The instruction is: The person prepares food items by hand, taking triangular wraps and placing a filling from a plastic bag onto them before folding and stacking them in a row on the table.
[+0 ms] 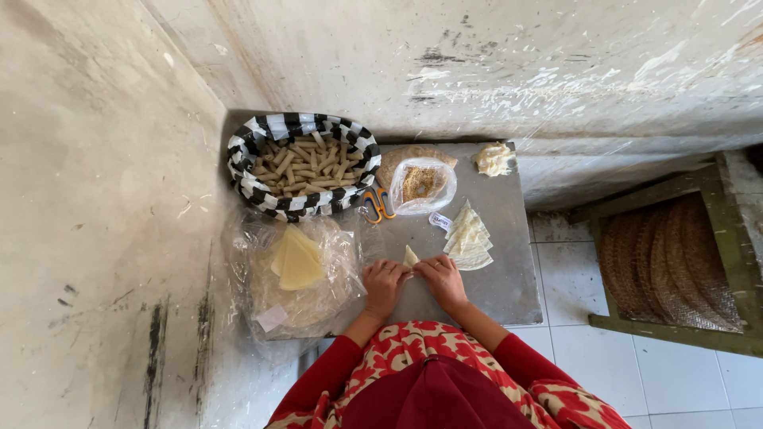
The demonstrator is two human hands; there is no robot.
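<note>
Both my hands rest on a small grey metal table (509,262), fingers closed on one pale triangular wrapper sheet (410,256) between them. My left hand (384,284) grips its left side and my right hand (442,280) its right side. A fanned stack of the same triangular wrappers (469,241) lies just right of my right hand. A clear bag of brown crumbly filling (422,184) stands open behind my hands.
A black-and-white checked basket (254,191) full of rolled sticks sits at the back left. A clear plastic bag with yellow wrapper sheets (298,262) lies left. Orange-handled scissors (378,205), a dough lump (493,159), concrete walls and a green wooden frame (675,330) surround the table.
</note>
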